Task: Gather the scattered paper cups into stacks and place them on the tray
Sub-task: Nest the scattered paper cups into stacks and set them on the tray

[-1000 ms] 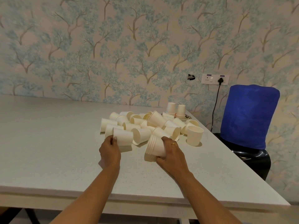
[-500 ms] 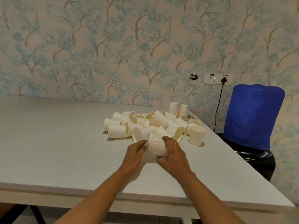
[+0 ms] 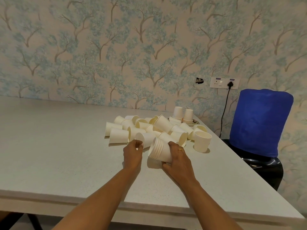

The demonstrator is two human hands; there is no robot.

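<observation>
My right hand (image 3: 178,156) grips a stack of several nested white paper cups (image 3: 158,151), tilted with its mouth toward me, just above the table. My left hand (image 3: 132,153) is beside it on the left, and its fingertips pinch the base of a single cup (image 3: 145,138) lying on its side. Behind both hands lies a pile of scattered paper cups (image 3: 149,127), mostly on their sides. One cup (image 3: 201,141) stands upright at the right of the pile. Two upside-down cup stacks (image 3: 182,113) stand on the tray (image 3: 195,121) at the back right, which is mostly hidden.
The grey table (image 3: 58,146) runs far to the left, and its right edge is close to the pile. A blue-covered object (image 3: 260,122) sits on a black stand beside the table, with a cord to a wall socket (image 3: 224,83).
My left hand carried a single cup to the stack in my right hand and pushed it in. It has since moved back left and taken hold of another lying cup. The stack has barely moved.
</observation>
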